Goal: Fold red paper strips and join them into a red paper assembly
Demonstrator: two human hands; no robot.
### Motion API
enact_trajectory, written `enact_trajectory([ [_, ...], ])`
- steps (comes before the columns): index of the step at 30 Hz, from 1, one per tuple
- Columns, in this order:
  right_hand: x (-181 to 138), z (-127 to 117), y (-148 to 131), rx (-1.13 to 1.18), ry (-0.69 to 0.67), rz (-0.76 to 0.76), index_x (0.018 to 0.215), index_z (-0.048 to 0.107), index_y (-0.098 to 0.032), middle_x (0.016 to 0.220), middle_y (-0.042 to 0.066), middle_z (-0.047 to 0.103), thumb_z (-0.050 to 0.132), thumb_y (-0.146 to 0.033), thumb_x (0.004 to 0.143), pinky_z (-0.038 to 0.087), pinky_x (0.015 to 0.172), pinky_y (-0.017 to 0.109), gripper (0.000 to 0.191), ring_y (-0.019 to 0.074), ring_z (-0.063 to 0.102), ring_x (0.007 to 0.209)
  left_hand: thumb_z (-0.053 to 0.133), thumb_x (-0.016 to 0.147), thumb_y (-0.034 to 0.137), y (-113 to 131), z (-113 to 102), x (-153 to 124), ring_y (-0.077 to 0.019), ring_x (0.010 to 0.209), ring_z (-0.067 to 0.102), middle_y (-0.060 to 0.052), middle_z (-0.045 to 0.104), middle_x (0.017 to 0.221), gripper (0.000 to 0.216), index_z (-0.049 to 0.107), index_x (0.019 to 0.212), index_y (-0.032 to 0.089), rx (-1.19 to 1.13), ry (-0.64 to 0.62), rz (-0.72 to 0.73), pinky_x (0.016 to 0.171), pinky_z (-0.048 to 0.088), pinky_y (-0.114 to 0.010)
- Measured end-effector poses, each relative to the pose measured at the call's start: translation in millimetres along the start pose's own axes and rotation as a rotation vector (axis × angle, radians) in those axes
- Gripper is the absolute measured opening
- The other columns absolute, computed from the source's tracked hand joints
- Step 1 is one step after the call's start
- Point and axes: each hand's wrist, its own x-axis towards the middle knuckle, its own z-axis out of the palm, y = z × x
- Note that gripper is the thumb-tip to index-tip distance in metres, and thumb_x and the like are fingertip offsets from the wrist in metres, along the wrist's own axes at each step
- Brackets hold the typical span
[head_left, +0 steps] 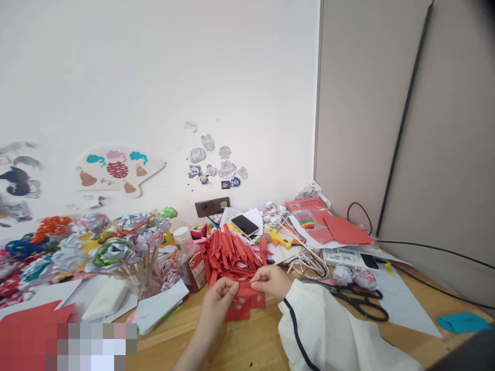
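Note:
Between my two hands a small strip of red paper (244, 286) is stretched. My left hand (221, 294) pinches its left end between thumb and fingertips. At the right end, my right hand (271, 281) pinches it the same way, the wrist inside a white sleeve with a black stripe. Under the hands, flat red paper pieces (237, 311) lie on the wooden table (255, 340). Just behind rises a heap of folded red paper strips (228, 252). The fingertips cover part of the held paper.
Left stand many crumpled-paper flowers (114, 252) on sticks and a lidded jar (189, 257). Behind the heap lies a phone (245, 225). A yellow glue gun (280, 239), bead strings (309, 265), black scissors (361, 299) and red sheets (344, 229) are on the right.

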Motion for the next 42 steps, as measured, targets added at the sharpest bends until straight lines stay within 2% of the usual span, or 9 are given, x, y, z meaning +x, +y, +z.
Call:
enact_trajectory([
  [4,0,-7,-4,0.116,-0.082,0.009,0.076,0.054,-0.012,0.055,-0.001,0.055,0.054,-0.038,0.062,0.039,0.046,0.021,0.030,0.0099,0.054,0.046,0.055,0.059,0.036,3,-4,1,-0.0114,0.045,0.055,0.004,0.053,0.046,0.023,0.045,0.058,0.015,-0.039,0.049,-0.011,0.048,0.045,-0.024],
  [8,-1,-9,-7,0.136,-0.063,0.026,0.077,0.053,-0.012,0.057,-0.001,0.055,0.053,-0.038,0.062,0.040,0.047,0.021,0.030,0.0093,0.054,0.046,0.055,0.059,0.036,0,-7,2,-0.0124,0.045,0.055,0.004,0.054,0.046,0.024,0.044,0.058,0.016,-0.033,0.061,-0.020,0.048,0.045,-0.025],
  [12,-3,-5,-10,0.142,-0.069,0.035,0.081,0.054,-0.013,0.066,0.001,0.057,0.051,-0.037,0.064,0.042,0.049,0.022,0.029,0.0091,0.053,0.048,0.053,0.062,0.034,-4,-6,3,-0.0113,0.043,0.054,0.004,0.054,0.047,0.020,0.047,0.063,0.016,0.060,0.060,0.064,0.046,0.043,-0.022],
  [15,-4,-1,-7,0.045,-0.062,-0.003,0.084,0.054,-0.015,0.065,0.001,0.057,0.050,-0.035,0.066,0.041,0.047,0.021,0.027,0.0083,0.051,0.047,0.051,0.064,0.034,-3,-4,2,-0.0110,0.044,0.053,0.003,0.055,0.046,0.018,0.048,0.064,0.016,0.127,0.061,0.103,0.046,0.041,-0.021],
  [21,-4,3,-3,-0.180,0.003,-0.082,0.082,0.056,-0.015,0.054,-0.001,0.053,0.046,-0.031,0.071,0.037,0.040,0.018,0.022,0.0075,0.047,0.041,0.058,0.057,0.031,-3,-1,2,-0.0117,0.041,0.053,0.003,0.057,0.045,0.022,0.047,0.066,0.015,0.026,-0.045,0.025,0.045,0.042,-0.022],
  [27,-9,2,-18,-0.411,0.029,-0.276,0.083,0.058,-0.018,0.074,0.001,0.060,0.045,-0.022,0.071,0.040,0.060,0.022,0.018,0.0117,0.053,0.064,0.059,0.057,0.025,-3,-7,1,-0.0109,0.043,0.055,0.002,0.059,0.049,0.020,0.047,0.071,0.017,-0.205,-0.108,-0.197,0.047,0.044,-0.023],
  [33,-11,4,-24,-0.471,-0.045,-0.328,0.088,0.057,-0.020,0.080,0.001,0.060,0.039,-0.022,0.075,0.040,0.062,0.022,0.022,0.0111,0.054,0.065,0.059,0.057,0.020,2,-7,-3,-0.0104,0.047,0.056,0.002,0.060,0.052,0.014,0.049,0.066,0.016,-0.318,-0.062,-0.242,0.050,0.045,-0.022],
  [38,-13,5,-18,-0.646,-0.042,-0.417,0.095,0.053,-0.020,0.089,0.004,0.058,0.051,-0.031,0.067,0.037,0.071,0.025,0.030,0.0157,0.051,0.080,0.060,0.058,0.019,2,-9,-4,-0.0103,0.053,0.058,-0.001,0.062,0.058,0.013,0.051,0.067,0.015,-0.380,-0.039,-0.291,0.057,0.046,-0.022],
  [42,-10,3,-11,-0.737,-0.020,-0.443,0.091,0.054,-0.020,0.085,0.003,0.059,0.041,-0.023,0.074,0.036,0.071,0.025,0.022,0.0146,0.052,0.079,0.064,0.054,0.024,1,-8,-2,-0.0106,0.052,0.058,-0.001,0.062,0.058,0.022,0.051,0.069,0.015,-0.256,-0.068,-0.298,0.055,0.045,-0.023],
])
